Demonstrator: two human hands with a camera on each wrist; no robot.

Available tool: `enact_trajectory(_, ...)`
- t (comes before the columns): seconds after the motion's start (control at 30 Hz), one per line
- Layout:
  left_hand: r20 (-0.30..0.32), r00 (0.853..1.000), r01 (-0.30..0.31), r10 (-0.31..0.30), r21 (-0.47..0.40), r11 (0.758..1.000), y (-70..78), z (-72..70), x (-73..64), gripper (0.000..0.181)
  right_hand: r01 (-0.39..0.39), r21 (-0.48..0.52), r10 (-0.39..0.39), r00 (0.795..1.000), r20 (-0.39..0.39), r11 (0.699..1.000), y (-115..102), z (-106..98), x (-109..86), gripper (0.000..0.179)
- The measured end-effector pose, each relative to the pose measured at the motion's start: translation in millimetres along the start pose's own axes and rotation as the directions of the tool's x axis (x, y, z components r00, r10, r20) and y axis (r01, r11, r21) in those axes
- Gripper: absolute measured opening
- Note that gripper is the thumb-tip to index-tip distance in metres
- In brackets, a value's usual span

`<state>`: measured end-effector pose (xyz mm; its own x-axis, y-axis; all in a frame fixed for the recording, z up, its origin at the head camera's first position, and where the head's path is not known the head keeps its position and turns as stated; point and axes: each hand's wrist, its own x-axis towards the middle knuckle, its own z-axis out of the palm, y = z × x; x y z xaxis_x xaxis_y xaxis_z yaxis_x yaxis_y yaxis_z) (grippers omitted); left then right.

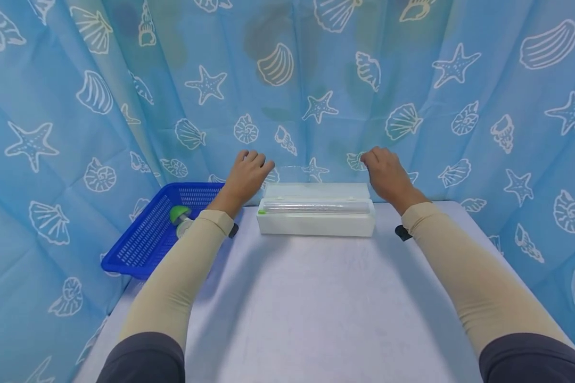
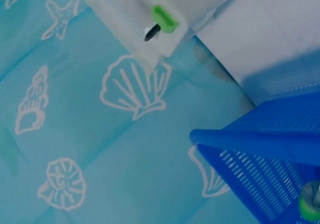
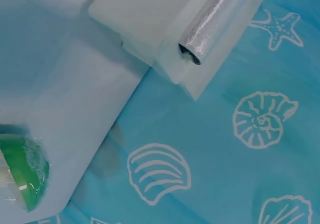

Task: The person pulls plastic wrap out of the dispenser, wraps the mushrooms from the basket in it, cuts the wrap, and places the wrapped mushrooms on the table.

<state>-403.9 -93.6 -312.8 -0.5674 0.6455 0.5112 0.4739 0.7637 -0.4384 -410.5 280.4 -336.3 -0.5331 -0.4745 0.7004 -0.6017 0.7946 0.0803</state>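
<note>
A white cling film dispenser box [image 1: 316,224] stands at the table's far edge with its lid [image 1: 316,190] raised and a shiny roll of film [image 1: 316,207] inside. Above its left end my left hand [image 1: 246,175] is raised with the fingers bent. My right hand [image 1: 385,173] is up over the right end, fingertips curled down against the thumb. Between the hands runs the faint upper edge of clear cling film [image 1: 292,167], seemingly pinched at both sides. The wrist views show the roll [image 3: 210,27] and the green end piece [image 2: 165,19], but neither hand.
A blue perforated basket [image 1: 136,229] sits left of the box, holding a green-topped item [image 1: 179,214]. In the right wrist view a green item [image 3: 22,169] covered in clear film lies on the table. A blue shell-patterned curtain [image 1: 316,80] hangs behind the table [image 1: 335,303].
</note>
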Motion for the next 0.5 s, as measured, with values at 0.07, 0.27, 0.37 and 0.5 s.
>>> enact_trajectory(0.07,-0.004,1.0,0.006,-0.006,0.003,1.0,-0.3,-4.0,0.8,0.023,-0.015,0.0,0.015,1.0,0.006,1.0,-0.6,-2.2,1.4,0.013)
enact_trajectory(0.27,-0.032,0.999,0.014,-0.014,0.007,1.0,-2.6,-12.5,2.5,0.022,-0.059,0.017,0.059,0.998,0.009,0.998,-7.3,-11.9,8.7,0.014)
enact_trajectory(0.37,-0.066,0.998,0.014,-0.014,0.001,1.0,-4.7,-14.6,3.9,0.021,-0.063,0.021,0.063,0.998,-0.011,0.998,-9.2,-15.3,12.9,0.013)
enact_trajectory(0.5,-0.095,0.995,0.015,-0.015,-0.007,1.0,-6.7,-17.4,5.1,0.02,-0.066,0.02,0.067,0.997,-0.046,0.998,-8.5,-17.3,15.0,0.011)
